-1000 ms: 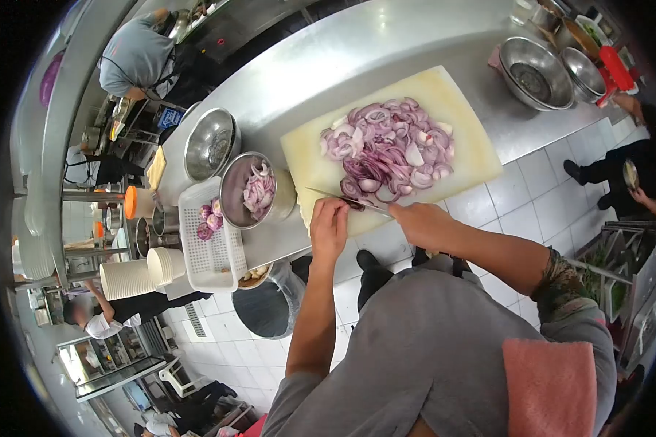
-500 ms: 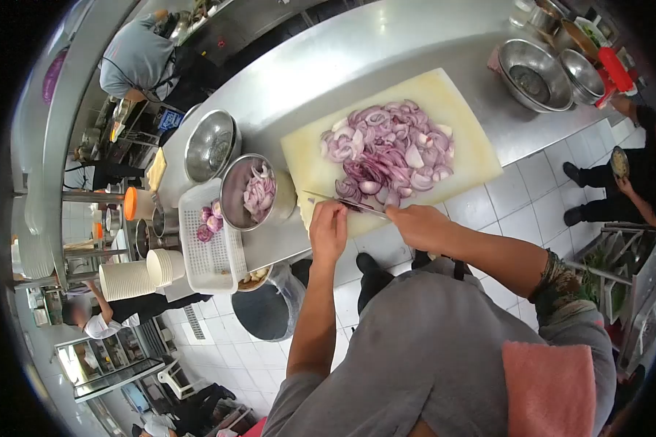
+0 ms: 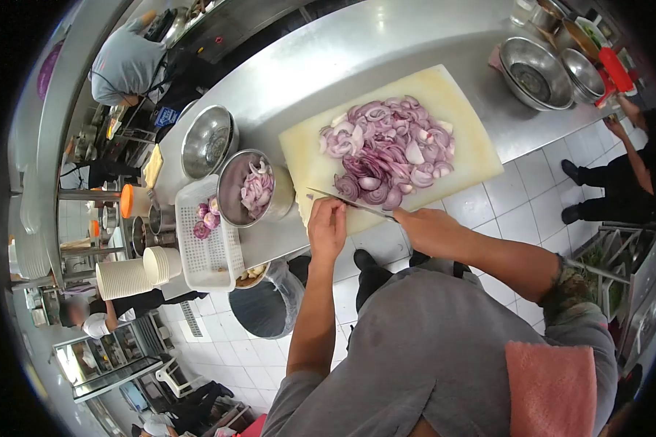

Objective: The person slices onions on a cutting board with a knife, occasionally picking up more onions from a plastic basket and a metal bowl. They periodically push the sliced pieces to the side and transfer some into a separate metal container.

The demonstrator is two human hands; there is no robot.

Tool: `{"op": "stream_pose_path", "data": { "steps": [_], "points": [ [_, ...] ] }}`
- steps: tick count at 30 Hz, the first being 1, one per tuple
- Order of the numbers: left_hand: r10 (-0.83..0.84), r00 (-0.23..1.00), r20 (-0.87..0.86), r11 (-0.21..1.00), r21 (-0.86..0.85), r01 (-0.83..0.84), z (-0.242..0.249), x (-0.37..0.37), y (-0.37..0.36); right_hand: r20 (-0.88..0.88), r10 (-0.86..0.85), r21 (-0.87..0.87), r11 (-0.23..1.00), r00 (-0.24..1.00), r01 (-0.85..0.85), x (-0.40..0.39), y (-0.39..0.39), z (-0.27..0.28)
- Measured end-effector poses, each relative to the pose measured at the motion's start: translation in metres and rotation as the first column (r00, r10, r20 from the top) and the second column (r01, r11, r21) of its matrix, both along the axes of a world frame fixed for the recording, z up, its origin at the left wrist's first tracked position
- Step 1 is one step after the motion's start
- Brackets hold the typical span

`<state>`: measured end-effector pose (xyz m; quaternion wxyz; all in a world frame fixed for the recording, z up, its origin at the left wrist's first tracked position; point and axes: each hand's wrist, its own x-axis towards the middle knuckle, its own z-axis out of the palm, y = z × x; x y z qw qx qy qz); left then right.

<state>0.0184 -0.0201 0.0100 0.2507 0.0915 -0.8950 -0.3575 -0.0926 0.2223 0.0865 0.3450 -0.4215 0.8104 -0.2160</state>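
Note:
My right hand (image 3: pixel 426 231) is wrapped round the handle of a kitchen knife (image 3: pixel 366 207), its blade pointing left over the near edge of the cutting board (image 3: pixel 310 156). Against the near side of the blade, the fingers of my left hand (image 3: pixel 326 227) are bent and pressed together; whatever they hold, if anything, is hidden. A wide heap of sliced red onion (image 3: pixel 393 146) lies on the board just beyond the blade. Left of the board stands a deep steel pot (image 3: pixel 283 197) with more onion slices (image 3: pixel 257 189) inside.
A white perforated basket (image 3: pixel 226 251) holds several whole onions (image 3: pixel 202 226). Behind the pot is a steel bowl (image 3: pixel 205 138); more steel bowls (image 3: pixel 536 73) stand at the far right. A lined bin (image 3: pixel 259 313) is below the table edge. Other people work at left and right.
The dark onion piece under the knife no longer shows there, and slices lie at the heap's near edge. Both hands stay almost in place. The person at right has raised their hands towards the table.

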Motion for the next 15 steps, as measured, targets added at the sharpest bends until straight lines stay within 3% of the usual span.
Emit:
{"op": "stream_pose_path", "data": {
  "steps": [2,10,15],
  "points": [
    [-0.007,1.000,-0.013,1.000,-0.017,0.007,0.001,-0.005,0.002,-0.050,0.009,-0.020,1.000,0.999,-0.010,-0.001,-0.017,-0.033],
    [0.010,1.000,0.016,1.000,-0.004,-0.010,-0.003,0.001,-0.001,-0.011,0.020,0.075,0.997,1.000,-0.019,-0.007,0.009,0.026],
    [0.003,1.000,0.000,1.000,-0.011,-0.003,-0.003,0.000,-0.001,-0.011,0.008,0.067,0.998,1.000,-0.008,0.000,0.014,0.020]
  ]
}}
